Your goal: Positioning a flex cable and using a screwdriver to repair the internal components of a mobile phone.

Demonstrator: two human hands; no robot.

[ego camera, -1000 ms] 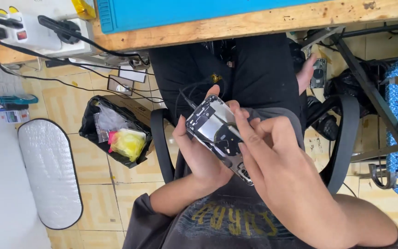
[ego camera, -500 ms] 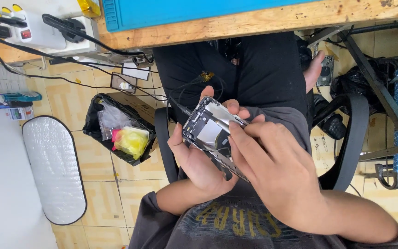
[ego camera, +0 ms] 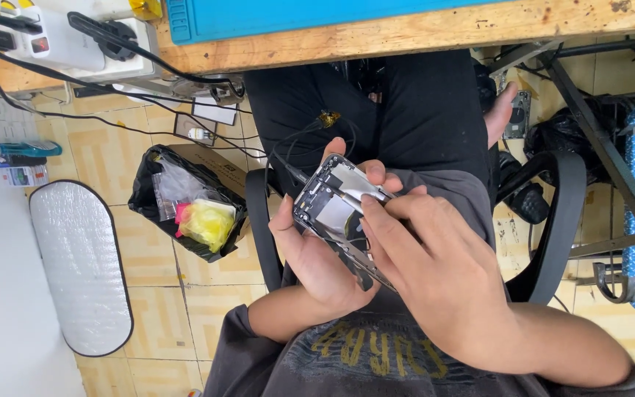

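the opened phone body is sitting at centre frame over the person's lap, tilted, and compared with a second ago it is sitting a touch more upright with the grip shifted slightly, camera also drifting; so the work is staying on the same open phone, nothing set down. left hand is cradling it from below, thumb on the left edge and fingers wrapping the top, clamped on the phone body. right hand is lying over the lower right part of it, fingertips pinching a thin metal tool against the phone's inside, closed on that tool. counts: one phone body, one tool, two hands, one thin black wire dangling above the phone. at the top edge one wooden bench with one blue mat is showing, and at upper left one white power strip with black plugs. left of centre one black bin bag is holding clear and yellow wrappers, one silver oval pad is lying on the tiled floor, and one black chair armrest is curving at right.
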